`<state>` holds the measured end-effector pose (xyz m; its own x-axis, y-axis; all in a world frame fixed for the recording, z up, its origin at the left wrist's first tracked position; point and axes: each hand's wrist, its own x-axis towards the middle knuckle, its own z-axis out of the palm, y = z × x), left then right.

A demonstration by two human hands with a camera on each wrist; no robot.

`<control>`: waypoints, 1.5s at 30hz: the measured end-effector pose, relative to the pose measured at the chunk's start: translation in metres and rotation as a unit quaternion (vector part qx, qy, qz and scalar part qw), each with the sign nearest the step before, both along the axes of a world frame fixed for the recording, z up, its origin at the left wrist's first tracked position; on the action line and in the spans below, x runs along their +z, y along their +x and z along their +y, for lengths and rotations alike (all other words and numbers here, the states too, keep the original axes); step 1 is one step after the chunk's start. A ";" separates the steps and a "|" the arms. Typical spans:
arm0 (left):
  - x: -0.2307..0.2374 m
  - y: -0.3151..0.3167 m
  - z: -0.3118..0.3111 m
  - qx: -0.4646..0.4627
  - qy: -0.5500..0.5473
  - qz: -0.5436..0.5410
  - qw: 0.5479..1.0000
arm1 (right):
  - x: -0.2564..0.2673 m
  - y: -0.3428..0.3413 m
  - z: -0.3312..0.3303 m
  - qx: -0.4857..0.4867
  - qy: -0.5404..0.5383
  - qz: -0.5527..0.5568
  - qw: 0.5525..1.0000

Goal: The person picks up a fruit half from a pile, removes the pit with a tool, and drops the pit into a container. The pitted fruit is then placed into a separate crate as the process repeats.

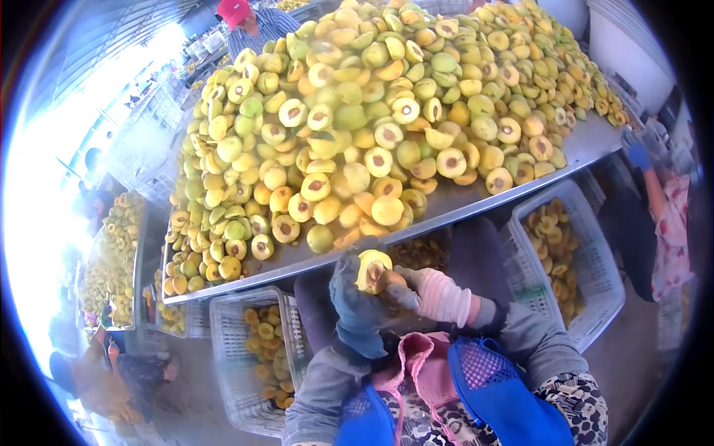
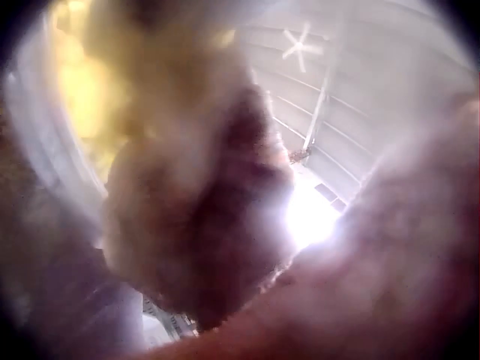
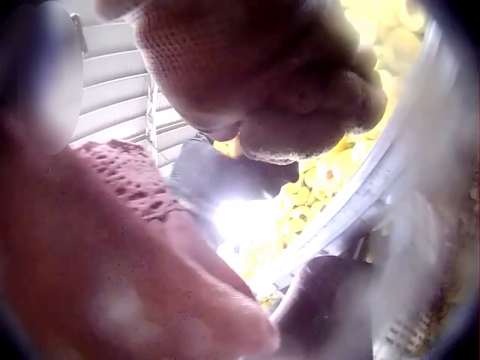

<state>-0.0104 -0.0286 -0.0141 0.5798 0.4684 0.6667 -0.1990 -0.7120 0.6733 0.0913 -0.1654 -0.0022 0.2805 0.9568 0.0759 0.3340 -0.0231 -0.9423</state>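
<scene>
My left hand, in a blue-grey glove, holds a yellow peach half upright above my lap, its cut side turned to the right. Against that cut face, by the brown pit area, are the fingers of my right hand, in a pale pink-and-white glove. They curl round a small orange-brown thing; I cannot tell what it is. From the right wrist, the right hand appears as a curled fist, with the grey left glove just below. The left wrist view is mostly a blurred glove.
A large heap of peach halves covers the metal table ahead. Crates of peach pieces stand at my left and right. A person in a red cap is across the table; others are at both sides.
</scene>
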 end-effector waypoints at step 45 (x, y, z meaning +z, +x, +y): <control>-0.028 0.012 0.189 0.061 -0.223 0.435 0.871 | -0.058 0.023 0.017 0.024 -0.329 -0.122 0.936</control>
